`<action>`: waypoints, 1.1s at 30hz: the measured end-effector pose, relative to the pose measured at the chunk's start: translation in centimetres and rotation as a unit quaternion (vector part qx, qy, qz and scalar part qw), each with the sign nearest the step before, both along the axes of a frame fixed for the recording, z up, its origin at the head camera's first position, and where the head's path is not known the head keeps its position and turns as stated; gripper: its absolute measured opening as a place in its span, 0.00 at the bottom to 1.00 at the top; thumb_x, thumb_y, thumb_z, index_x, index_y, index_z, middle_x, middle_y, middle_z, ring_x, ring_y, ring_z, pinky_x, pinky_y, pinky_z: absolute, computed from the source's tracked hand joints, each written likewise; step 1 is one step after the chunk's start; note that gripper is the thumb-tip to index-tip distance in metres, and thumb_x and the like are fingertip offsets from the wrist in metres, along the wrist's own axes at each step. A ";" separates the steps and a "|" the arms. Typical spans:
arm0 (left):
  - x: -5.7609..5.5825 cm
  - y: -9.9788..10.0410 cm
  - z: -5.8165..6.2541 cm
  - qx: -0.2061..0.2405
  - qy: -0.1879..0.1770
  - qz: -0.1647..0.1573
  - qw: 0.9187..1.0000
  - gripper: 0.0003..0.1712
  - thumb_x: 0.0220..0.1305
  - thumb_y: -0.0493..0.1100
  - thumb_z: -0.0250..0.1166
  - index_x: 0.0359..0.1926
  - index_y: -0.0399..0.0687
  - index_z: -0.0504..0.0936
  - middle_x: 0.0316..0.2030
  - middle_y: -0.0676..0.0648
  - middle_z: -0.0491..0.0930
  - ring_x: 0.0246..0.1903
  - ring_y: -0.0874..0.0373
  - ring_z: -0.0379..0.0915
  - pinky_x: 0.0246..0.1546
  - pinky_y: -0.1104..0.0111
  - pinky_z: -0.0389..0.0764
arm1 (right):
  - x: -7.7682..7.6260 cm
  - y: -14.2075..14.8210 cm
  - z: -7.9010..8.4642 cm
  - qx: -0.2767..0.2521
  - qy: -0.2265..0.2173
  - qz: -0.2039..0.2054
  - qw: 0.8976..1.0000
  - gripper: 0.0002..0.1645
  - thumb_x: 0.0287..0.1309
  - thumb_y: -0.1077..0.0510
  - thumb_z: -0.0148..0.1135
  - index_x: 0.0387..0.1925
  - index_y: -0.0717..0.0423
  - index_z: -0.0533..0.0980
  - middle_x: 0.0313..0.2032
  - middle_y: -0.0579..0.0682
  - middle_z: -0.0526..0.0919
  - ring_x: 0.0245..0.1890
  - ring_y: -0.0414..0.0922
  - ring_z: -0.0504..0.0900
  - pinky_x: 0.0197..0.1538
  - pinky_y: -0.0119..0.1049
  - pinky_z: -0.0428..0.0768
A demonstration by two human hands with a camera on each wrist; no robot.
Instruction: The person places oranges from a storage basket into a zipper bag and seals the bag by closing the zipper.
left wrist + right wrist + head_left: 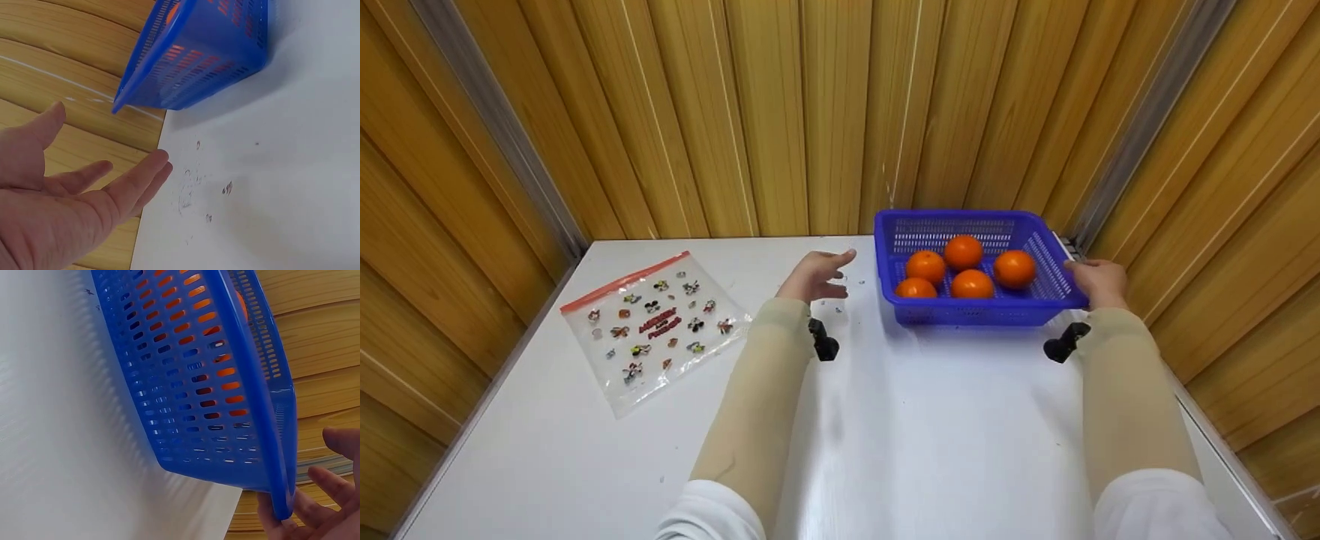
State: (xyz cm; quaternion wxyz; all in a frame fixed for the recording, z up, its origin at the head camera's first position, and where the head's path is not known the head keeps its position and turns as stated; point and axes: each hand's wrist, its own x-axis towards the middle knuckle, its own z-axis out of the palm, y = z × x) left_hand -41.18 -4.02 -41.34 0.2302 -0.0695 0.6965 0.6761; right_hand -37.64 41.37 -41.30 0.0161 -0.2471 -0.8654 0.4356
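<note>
A blue plastic basket point(971, 311) with slotted walls holds several oranges point(972, 284) and stands at the back right of the white table. To its left my left hand point(816, 277) hovers, holding nothing. Its fingers point(132, 180) are extended and the thumb stands apart, a gap away from the basket wall. My right hand point(1099, 281) is at the basket's right side. In the right wrist view, some fingers point(270, 517) reach past the rim's corner on the outside, while the thumb point(343, 441) stays off the rim.
A clear zip bag point(660, 330) with a red seal strip and cartoon prints lies flat on the left of the table point(945, 435). Small dark marks point(227, 187) dot the surface near the left hand. Wood-patterned walls point(765, 112) close in the back and both sides.
</note>
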 end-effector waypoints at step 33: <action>0.4 1.8 -2.3 0.026 -0.014 0.065 0.997 0.27 0.74 0.36 0.61 0.71 0.40 0.70 0.61 0.37 0.79 0.40 0.53 0.77 0.41 0.65 0.83 | 0.4 -1.5 -1.2 -0.272 0.010 0.009 0.962 0.35 0.71 0.64 0.59 0.75 0.66 0.62 0.26 0.37 0.82 0.33 0.36 0.84 0.39 0.29 0.88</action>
